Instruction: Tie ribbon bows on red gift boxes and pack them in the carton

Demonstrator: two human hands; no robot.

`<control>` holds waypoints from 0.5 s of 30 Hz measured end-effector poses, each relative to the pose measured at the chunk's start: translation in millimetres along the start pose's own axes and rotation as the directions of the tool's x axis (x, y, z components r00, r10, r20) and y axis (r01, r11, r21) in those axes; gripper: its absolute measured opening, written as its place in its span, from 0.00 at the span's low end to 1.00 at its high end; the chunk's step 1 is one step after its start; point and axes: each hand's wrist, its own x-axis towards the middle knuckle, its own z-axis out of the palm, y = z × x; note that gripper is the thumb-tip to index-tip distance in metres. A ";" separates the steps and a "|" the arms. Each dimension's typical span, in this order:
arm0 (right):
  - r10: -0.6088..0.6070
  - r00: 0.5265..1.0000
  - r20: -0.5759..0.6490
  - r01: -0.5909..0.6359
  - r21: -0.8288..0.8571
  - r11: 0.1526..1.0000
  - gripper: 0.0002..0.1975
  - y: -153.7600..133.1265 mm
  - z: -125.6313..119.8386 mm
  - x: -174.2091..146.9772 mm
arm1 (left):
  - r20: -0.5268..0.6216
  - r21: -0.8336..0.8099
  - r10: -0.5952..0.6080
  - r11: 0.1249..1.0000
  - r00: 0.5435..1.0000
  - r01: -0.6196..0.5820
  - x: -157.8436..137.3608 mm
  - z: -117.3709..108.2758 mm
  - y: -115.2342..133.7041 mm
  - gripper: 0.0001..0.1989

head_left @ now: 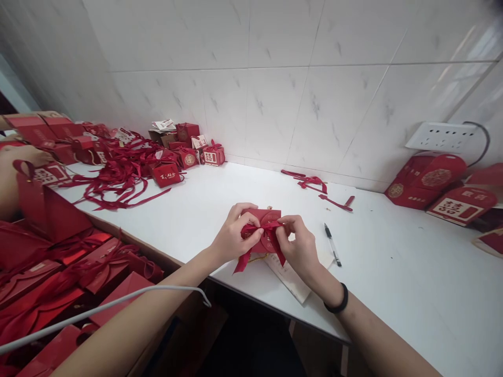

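A small red gift box [271,215] lies near the front edge of the white table, with a dark red ribbon [280,251] tied in a bow across it. My left hand [237,230] pinches the bow's left loop, thumb near the knot. On the other side, my right hand [296,242] pinches the right loop. Both ribbon tails hang towards me. Under the box and my right hand sits a sheet of paper [293,280] with handwriting. A gold cord shows at the box's lower edge.
Cut ribbon pieces [310,182] and a pen [332,243] lie on the table [393,293]. Red boxes [428,178] stand at right under a power strip [442,137]. Piled ribbons [121,175] lie left, beside another person's hand [23,162]. A carton of boxes [51,283] and a white hanger [118,301] are lower left.
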 end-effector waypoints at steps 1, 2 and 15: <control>0.022 1.000 -0.001 -0.022 -0.021 1.000 0.03 0.2 0.0 0.4 | 0.003 0.000 0.007 1.000 1.000 -0.007 0.0 -0.1 0.2 0.02; 0.052 0.999 0.003 -0.052 -0.029 0.998 0.02 0.3 -0.1 0.9 | 0.005 0.000 0.013 1.000 1.000 -0.013 0.0 -0.2 0.4 0.02; -0.012 0.984 0.178 -0.029 0.225 0.974 0.05 -4.0 -11.2 6.9 | -0.022 -0.009 -0.012 1.000 1.000 0.012 0.7 0.4 -1.9 0.03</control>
